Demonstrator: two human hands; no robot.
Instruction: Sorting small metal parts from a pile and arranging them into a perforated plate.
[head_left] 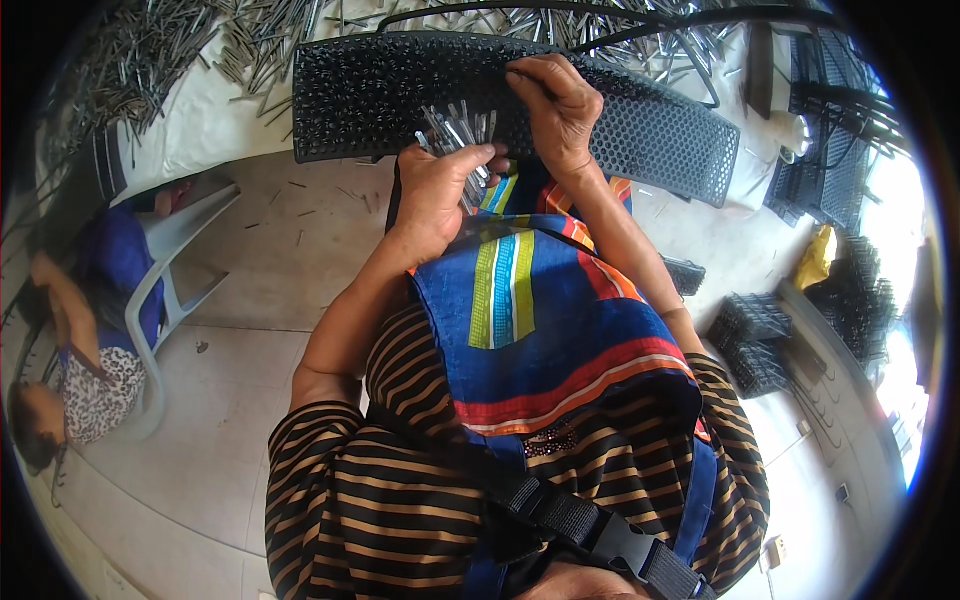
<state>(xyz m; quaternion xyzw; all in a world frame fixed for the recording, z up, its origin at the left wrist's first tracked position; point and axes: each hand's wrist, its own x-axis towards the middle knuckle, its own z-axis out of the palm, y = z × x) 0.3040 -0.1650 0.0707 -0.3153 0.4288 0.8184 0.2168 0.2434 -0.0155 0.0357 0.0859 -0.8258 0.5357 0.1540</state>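
My left hand [435, 195] is closed around a bunch of thin silvery metal rods [458, 128] that fan out past the thumb, in front of the rack. The long black perforated rack [690, 145] lies across the table's near edge. Many holes in its left part look filled with dark ends, while the holes toward its right end look bare. Over the rack's middle, my right hand [562, 110] has its thumb and fingers pinched together. Whatever is in that pinch is too small or hidden to make out.
Loose metal rods [150, 65] lie heaped on the pale-covered table [215, 115]. Black bent bars [640, 35] arch behind the rack. At left a person [100, 375] sits on a grey plastic chair [150, 310]. Stacked black mesh racks [750, 340] stand on the floor at right.
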